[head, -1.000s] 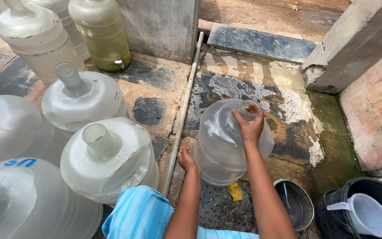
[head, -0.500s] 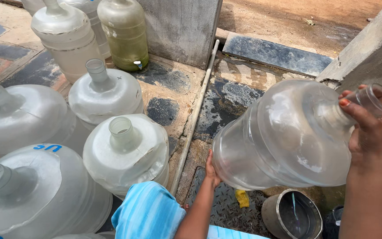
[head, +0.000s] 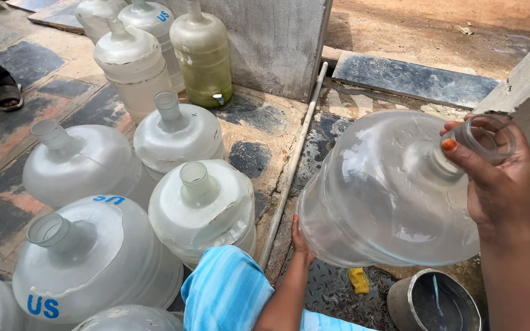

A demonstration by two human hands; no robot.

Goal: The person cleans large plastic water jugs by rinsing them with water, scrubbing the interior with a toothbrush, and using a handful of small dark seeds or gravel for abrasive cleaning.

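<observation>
- Jug [head: 387,190], large and clear, sits tilted on its side above wet stone paving [head: 338,132]; its neck points to the right and its base to the lower left.
- I see the right hand [head: 492,178] wrapped around the jug's neck, fingers [head: 461,153] curled over the open mouth: a closed grasp on the neck.
- I see the left hand [head: 302,236] pressed flat against the underside of the jug near its base, palm on the wall, fingers spread rather than curled; it supports, it does not clamp.
- A blue striped sleeve [head: 228,294] covers the left upper arm at the bottom edge.
- Below the jug: a metal bucket [head: 433,303] with dark water in it, and a small yellow scrap [head: 358,280] on the wet ground just beside it.
- A white pipe [head: 292,165] runs along the ground between the held jug and a cluster of upright clear jugs [head: 197,205] on the left, all uncapped.
- One yellowish jug [head: 202,55] stands against the grey concrete wall [head: 271,43], behind the cluster.
- Far left: another person's sandalled foot [head: 7,95] on the paving, well apart from the hands.
</observation>
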